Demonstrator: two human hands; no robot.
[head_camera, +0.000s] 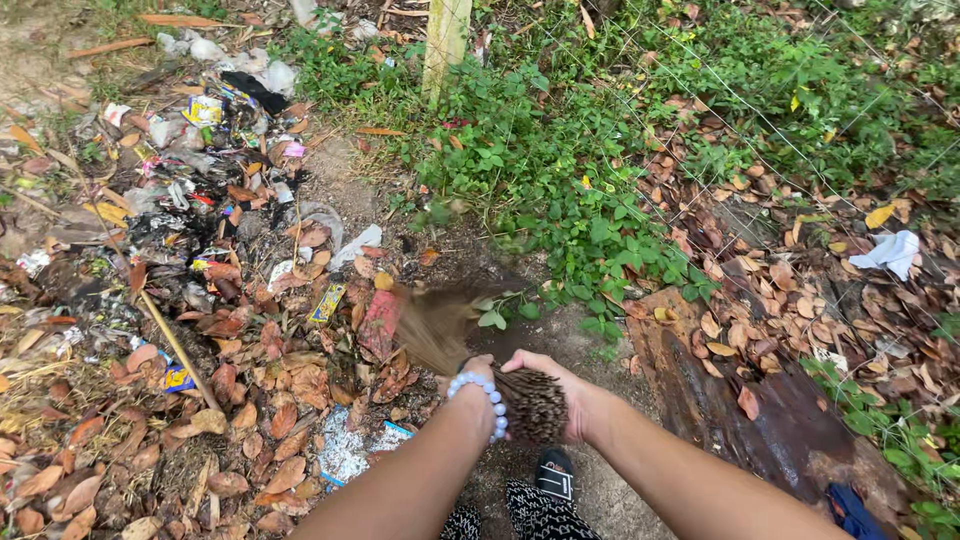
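Observation:
Both my hands grip the butt end of a bundled stick broom (530, 402). My left hand (474, 378), with a pale bead bracelet on the wrist, holds its left side. My right hand (556, 380) wraps around its right side. The broom's brown bristles (440, 322) fan out ahead to the left, blurred with motion, just over dry leaves and a red wrapper (379, 322) on the bare dirt.
A heap of litter, wrappers and dry leaves (190, 220) fills the left. A thin stick (175, 345) lies across it. Green weeds (560, 180) and a post (445, 40) stand ahead. A rusty metal sheet (740, 400) lies on the right, near white paper (890, 252). My sandalled foot (553, 475) is below.

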